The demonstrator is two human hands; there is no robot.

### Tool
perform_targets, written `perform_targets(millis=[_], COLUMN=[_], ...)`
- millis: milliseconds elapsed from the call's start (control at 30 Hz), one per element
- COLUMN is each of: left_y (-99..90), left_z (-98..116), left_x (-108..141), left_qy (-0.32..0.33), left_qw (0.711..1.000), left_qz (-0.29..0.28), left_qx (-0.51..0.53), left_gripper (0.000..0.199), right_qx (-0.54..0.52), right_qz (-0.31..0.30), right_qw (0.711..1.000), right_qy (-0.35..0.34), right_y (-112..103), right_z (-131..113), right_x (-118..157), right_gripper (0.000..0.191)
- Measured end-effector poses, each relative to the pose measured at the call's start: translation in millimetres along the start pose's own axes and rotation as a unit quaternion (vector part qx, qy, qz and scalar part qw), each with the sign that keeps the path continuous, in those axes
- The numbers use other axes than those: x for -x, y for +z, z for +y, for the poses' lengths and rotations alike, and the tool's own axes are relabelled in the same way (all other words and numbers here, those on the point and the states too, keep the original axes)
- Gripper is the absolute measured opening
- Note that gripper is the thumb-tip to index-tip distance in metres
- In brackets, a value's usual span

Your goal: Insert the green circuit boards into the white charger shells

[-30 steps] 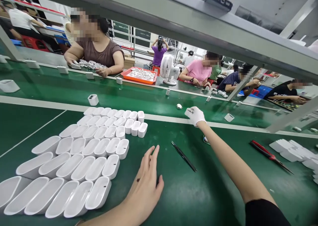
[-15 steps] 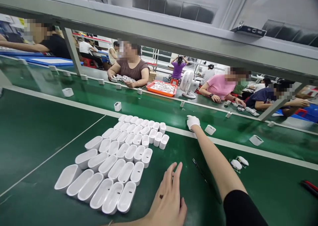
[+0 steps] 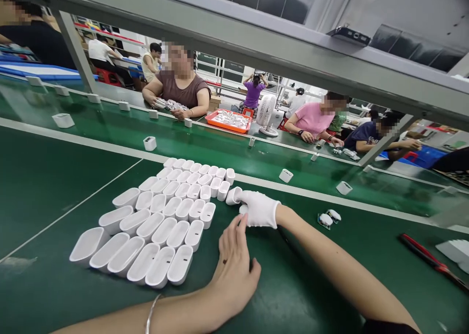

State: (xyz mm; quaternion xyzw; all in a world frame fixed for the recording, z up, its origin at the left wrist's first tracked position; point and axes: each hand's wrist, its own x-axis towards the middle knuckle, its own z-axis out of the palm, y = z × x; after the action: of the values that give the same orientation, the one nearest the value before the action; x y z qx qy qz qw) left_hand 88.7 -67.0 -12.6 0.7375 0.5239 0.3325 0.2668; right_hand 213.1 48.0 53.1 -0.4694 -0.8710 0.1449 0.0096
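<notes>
White oval cups [image 3: 150,224] stand in uneven rows on the green tabletop [image 3: 54,177], their open tops up. My right hand [image 3: 259,209], in a white glove, has its fingers closed on a white cup [image 3: 233,196] at the right end of the rows. Another small white piece shows under its fingers, partly hidden. My bare left hand [image 3: 236,265] is just below the glove, fingers extended and thumb apart, holding nothing. Its fingertips are close to the glove; whether they touch it I cannot tell.
White cases [image 3: 286,175] sit along the green belt [image 3: 205,153] beyond a pale strip. Small white-topped circuit parts [image 3: 325,220] and red-black pliers [image 3: 432,260] lie to the right. Several people work across the belt, near an orange tray [image 3: 229,121] and a fan [image 3: 266,114].
My right hand has come back from the belt to the rows and now grips a cup. My left hand has moved slightly up and left. The view has shifted, and the belt cases appear further left.
</notes>
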Motion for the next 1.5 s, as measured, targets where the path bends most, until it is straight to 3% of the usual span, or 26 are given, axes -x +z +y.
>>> perform_targets(millis=[133,267,367,433,500,600,667,733,833,967,1067,1167,1233,1367,1500], left_y=[-4.1,-1.9,-2.5,-6.1,-10.4,-14.6,-15.0,-13.9,-11.2,-10.2,-12.0,-13.6,-13.5,-11.7,-11.4], left_z=[-2,-6,-7,-5,-1,5,6,5,0,-1,2,5,4,0,-1], left_x=[-7,-9,-13,-15,-16,-15,-13,-13,-16,-19,-19,-17,-17,-16,-15], left_qy=[0.04,0.0,-0.038,-0.041,-0.039,-0.059,-0.066,-0.074,-0.112,-0.145,-0.118,-0.09,-0.084,-0.048,-0.028], left_qw=[0.998,0.989,0.981,0.988,0.993,0.992,0.99,0.987,0.977,0.97,0.977,0.982,0.983,0.984,0.985], left_qz=[0.055,-0.049,-0.094,-0.097,-0.1,-0.111,-0.119,-0.132,-0.152,-0.14,-0.126,-0.117,-0.119,-0.124,-0.129], left_qx=[0.008,0.139,0.165,0.115,0.054,0.019,0.031,0.056,0.098,0.133,0.128,0.116,0.113,0.115,0.109], left_gripper=[0.086,0.081,0.069,0.055,0.05,0.076,0.095,0.097,0.087,0.065,0.045,0.046,0.052,0.056,0.062], right_qx=[-0.02,-0.07,-0.14,-0.179,-0.182,-0.142,-0.113,-0.084,-0.042,-0.018,-0.06,-0.113,-0.167,-0.225,-0.205], right_qz=[-0.005,-0.035,0.025,0.077,0.088,0.102,0.156,0.187,0.14,0.086,0.11,0.162,0.21,0.315,0.317], right_qw=[1.0,0.997,0.99,0.98,0.974,0.976,0.98,0.974,0.963,0.966,0.957,0.938,0.931,0.92,0.925], right_qy=[-0.016,-0.012,-0.017,-0.046,-0.099,-0.127,-0.04,0.1,0.228,0.244,0.262,0.284,0.246,0.056,-0.04], right_y=[7,8,12,22,33,43,40,32,25,35,45,48,46,39,39], right_z=[0,5,15,25,32,30,20,6,-12,-19,-18,-16,-16,-16,-16], right_x=[35,90,114,121,123,128,132,137,140,135,132,131,132,135,135], right_gripper=[0.024,0.028,0.053,0.077,0.084,0.077,0.065,0.049,0.03,0.014,0.011,0.011,0.014,0.022,0.022])
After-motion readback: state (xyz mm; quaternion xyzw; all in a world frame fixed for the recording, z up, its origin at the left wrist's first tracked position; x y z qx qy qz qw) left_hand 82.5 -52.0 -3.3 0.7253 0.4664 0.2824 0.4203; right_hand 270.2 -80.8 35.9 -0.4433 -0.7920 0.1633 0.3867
